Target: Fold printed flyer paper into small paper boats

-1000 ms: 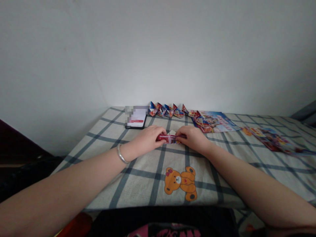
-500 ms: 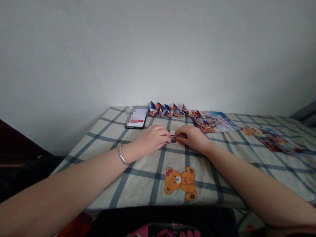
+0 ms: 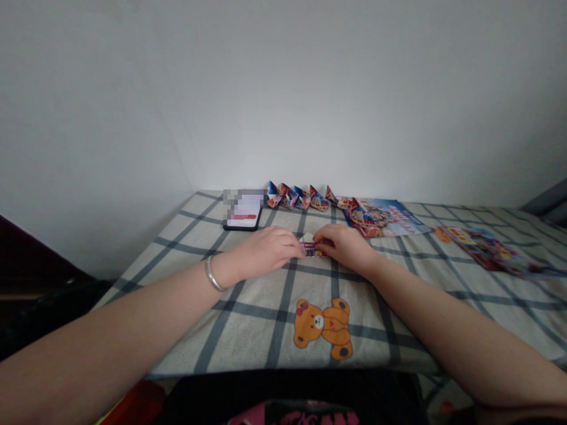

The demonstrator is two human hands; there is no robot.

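Note:
A small folded piece of printed paper (image 3: 309,247) lies on the checked tablecloth between my hands, a pale pointed flap at its far side. My left hand (image 3: 275,248), with a silver bangle at the wrist, has its fingers closed on the paper's left end. On the right end, the thumb and fingers of my right hand (image 3: 343,243) pinch the same paper. Part of it is hidden beneath my fingers. Beyond my hands stands a row of folded paper pieces (image 3: 299,198) in blue, red and yellow print.
A phone (image 3: 243,211) with a lit screen lies left of the row. To the right are a colourful printed sheet (image 3: 394,217) and, nearer the right edge, another one (image 3: 496,251). The tablecloth (image 3: 248,330) carries a printed bear, and a white wall rises behind the table.
My left hand has shifted slightly left along the paper, so more of its left part shows. My right hand stays almost where it was.

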